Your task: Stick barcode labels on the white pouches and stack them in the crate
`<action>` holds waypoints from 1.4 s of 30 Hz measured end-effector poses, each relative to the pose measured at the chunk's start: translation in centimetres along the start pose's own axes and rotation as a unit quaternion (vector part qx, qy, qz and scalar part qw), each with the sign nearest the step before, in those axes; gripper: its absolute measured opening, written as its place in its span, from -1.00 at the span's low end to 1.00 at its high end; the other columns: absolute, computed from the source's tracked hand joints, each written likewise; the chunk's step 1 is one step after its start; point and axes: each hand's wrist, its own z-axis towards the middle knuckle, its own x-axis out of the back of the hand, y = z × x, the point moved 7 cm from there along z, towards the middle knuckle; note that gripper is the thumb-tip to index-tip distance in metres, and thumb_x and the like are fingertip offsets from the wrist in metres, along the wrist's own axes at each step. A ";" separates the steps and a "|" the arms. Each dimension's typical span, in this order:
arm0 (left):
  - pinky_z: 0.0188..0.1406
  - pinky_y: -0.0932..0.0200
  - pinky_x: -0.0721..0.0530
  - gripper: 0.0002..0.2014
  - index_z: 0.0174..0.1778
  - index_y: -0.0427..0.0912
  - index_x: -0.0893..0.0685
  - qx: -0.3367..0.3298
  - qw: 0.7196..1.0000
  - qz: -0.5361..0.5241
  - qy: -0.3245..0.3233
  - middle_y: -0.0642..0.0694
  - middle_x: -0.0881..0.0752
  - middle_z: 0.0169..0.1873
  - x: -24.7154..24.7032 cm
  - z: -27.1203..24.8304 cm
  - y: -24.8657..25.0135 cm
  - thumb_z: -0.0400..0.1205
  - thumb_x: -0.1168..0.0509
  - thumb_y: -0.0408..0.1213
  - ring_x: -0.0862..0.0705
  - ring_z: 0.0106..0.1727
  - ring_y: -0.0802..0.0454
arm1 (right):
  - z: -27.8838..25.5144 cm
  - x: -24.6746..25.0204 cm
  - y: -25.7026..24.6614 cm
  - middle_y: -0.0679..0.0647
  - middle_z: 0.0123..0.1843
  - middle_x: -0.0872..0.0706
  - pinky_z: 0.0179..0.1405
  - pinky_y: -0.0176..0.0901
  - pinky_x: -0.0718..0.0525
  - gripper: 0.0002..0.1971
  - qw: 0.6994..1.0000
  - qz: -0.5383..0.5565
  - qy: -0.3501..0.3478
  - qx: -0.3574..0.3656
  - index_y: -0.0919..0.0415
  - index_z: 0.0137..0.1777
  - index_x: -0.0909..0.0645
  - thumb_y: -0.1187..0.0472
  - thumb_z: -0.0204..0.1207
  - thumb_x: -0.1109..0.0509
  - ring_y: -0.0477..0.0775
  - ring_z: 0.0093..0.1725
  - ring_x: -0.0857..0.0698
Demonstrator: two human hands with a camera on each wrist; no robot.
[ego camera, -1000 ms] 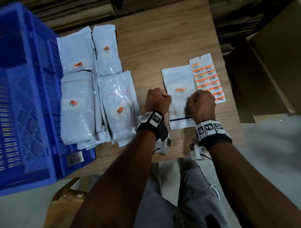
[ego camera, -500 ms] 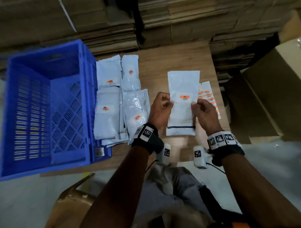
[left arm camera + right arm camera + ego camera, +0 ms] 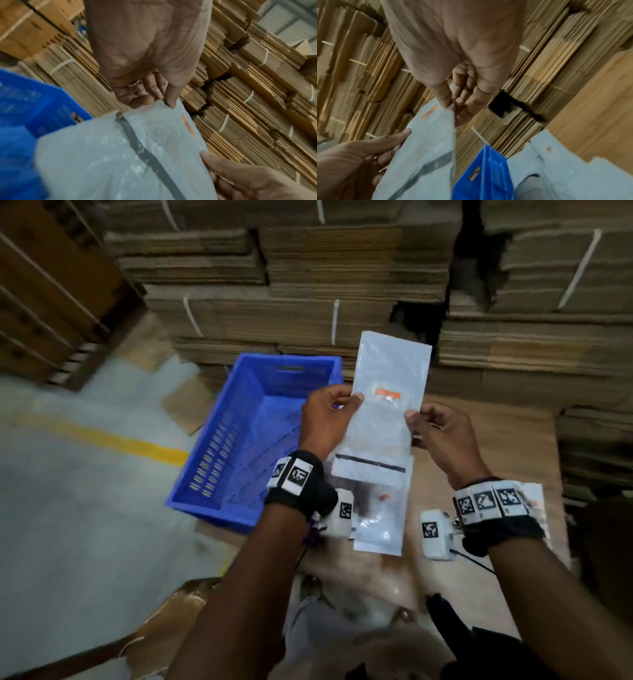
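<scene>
Pinching white pouch (image 3: 387,392), left hand (image 3: 325,419) and right hand (image 3: 442,436); orange label (image 3: 387,394) (print unreadable).

Head view looks forward and down from above the forearms, taking in the blue crate (image 3: 260,440), the floor and the cardboard stacks (image 3: 342,268) behind. Left wrist view sits close under the left hand (image 3: 145,54) and faces along its fingers; right wrist view does likewise under the right hand (image 3: 458,47). All three views share the held white pouch (image 3: 383,412), both hands, crate and stacks.
</scene>
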 end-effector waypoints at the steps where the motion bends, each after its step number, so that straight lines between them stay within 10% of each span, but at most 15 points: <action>1: -0.09 0.12 -0.77 -0.97 -0.12 -0.06 -0.84 0.002 1.000 0.007 0.007 -0.04 -0.87 -0.17 2.3 0.8 0.1 0.62 -0.49 -0.23 -0.81 -0.17 0.10 | 0.7 -2.3 -0.5 0.25 -0.04 -0.84 -0.21 -0.12 -0.81 -0.85 1.000 -0.002 -0.023 -0.004 0.38 0.06 -0.75 0.26 0.68 -0.45 0.06 -0.14 -0.82; 6: 0.06 0.01 -0.79 -0.93 -0.05 -0.22 -0.84 0.020 0.999 0.029 0.035 -0.17 -0.87 -0.10 14.0 6.5 -2.2 0.62 -0.49 -0.31 -0.85 -0.04 -0.08 | 4.4 -14.7 -1.9 0.16 -0.14 -0.78 -0.30 0.03 -0.84 -0.88 0.995 -0.035 -0.095 -0.001 0.23 0.11 -0.67 0.28 0.63 -0.51 0.08 -0.19 -0.82; 15: -0.30 0.05 -0.72 -0.88 -0.04 -0.34 -0.80 0.128 0.977 0.173 0.007 -0.23 -0.76 -0.20 24.1 19.7 -12.9 0.61 -0.50 -0.34 -0.71 -0.31 -0.15 | 13.8 -32.4 6.2 0.27 -0.29 -0.81 -0.16 0.26 -0.87 -0.86 0.972 -0.174 -0.066 -0.143 0.38 -0.27 -0.68 0.38 0.51 -0.51 0.26 -0.26 -0.86; 20: 0.00 0.03 -0.61 -0.84 -0.04 -0.33 -0.74 0.123 0.920 0.353 -0.119 -0.21 -0.78 -0.08 21.9 23.1 -19.0 0.63 -0.43 -0.27 -0.74 -0.02 -0.14 | 18.1 -33.4 16.0 0.23 0.05 -0.84 0.07 0.03 -0.85 -0.54 0.922 -0.279 -0.069 -0.260 0.28 0.08 -0.77 0.03 0.22 -0.51 0.25 0.06 -0.83; 23: 0.19 -0.09 -0.64 -0.68 0.30 -0.30 -0.62 0.107 0.878 0.442 -0.151 -0.34 -0.69 0.25 19.7 23.6 -22.4 0.70 -0.33 -0.21 -0.68 0.29 -0.34 | 17.8 -33.7 17.7 0.16 0.04 -0.78 -0.45 -0.41 -0.71 -0.77 0.902 -0.301 -0.069 -0.302 0.21 0.07 -0.68 0.14 0.48 -0.52 0.02 -0.20 -0.78; 26: 0.31 -0.19 -0.59 -0.66 0.45 -0.34 -0.47 0.108 0.847 0.488 -0.181 -0.40 -0.57 0.40 18.0 24.2 -24.9 0.77 -0.18 -0.30 -0.61 0.40 -0.38 | 18.1 -33.8 19.2 0.01 -0.46 -0.70 -0.78 -0.49 -0.40 -0.77 0.890 -0.335 -0.072 -0.302 0.25 -0.28 -0.60 0.32 0.63 -0.43 -0.13 -0.62 -0.59; 28: 0.35 -0.21 -0.57 -0.63 0.51 -0.35 -0.42 0.105 0.833 0.511 -0.184 -0.40 -0.52 0.45 17.3 25.0 -25.6 0.79 -0.10 -0.34 -0.57 0.45 -0.37 | 18.7 -34.2 21.0 -0.07 -0.61 -0.65 -0.58 -0.45 -0.63 -0.69 0.882 -0.355 -0.088 -0.297 0.18 -0.39 -0.57 0.28 0.61 -0.47 -0.09 -0.48 -0.62; 30: 0.36 -0.19 -0.57 -0.61 0.55 -0.37 -0.36 0.101 0.821 0.528 -0.192 -0.39 -0.49 0.47 16.5 25.8 -26.4 0.80 -0.08 -0.35 -0.55 0.48 -0.35 | 19.1 -34.6 22.7 0.07 -0.33 -0.80 -0.24 -0.20 -0.84 -0.77 0.891 -0.314 -0.075 -0.319 0.14 -0.28 -0.59 0.23 0.60 -0.51 0.05 -0.29 -0.73; 34: 0.26 -0.14 -0.62 -0.61 0.54 -0.39 -0.33 0.085 0.804 0.553 -0.200 -0.38 -0.51 0.44 15.7 26.9 -27.5 0.80 -0.07 -0.35 -0.58 0.44 -0.29 | 20.6 -35.8 23.9 0.23 -0.26 -0.78 -0.19 0.01 -0.77 -0.67 0.889 -0.367 -0.056 -0.268 0.20 -0.41 -0.60 0.16 0.47 -0.64 0.23 -0.17 -0.80; 42: -0.02 -0.06 -0.69 -0.80 0.16 -0.27 -0.62 0.065 0.780 0.576 -0.237 -0.32 -0.65 0.13 15.5 20.1 -29.6 0.71 -0.21 -0.27 -0.73 0.09 -0.29 | 20.9 -36.3 22.5 0.22 0.05 -0.68 -0.16 -0.18 -0.44 -0.69 0.898 -0.406 -0.067 -0.157 0.28 0.26 -0.58 0.29 0.58 -0.55 0.18 -0.04 -0.62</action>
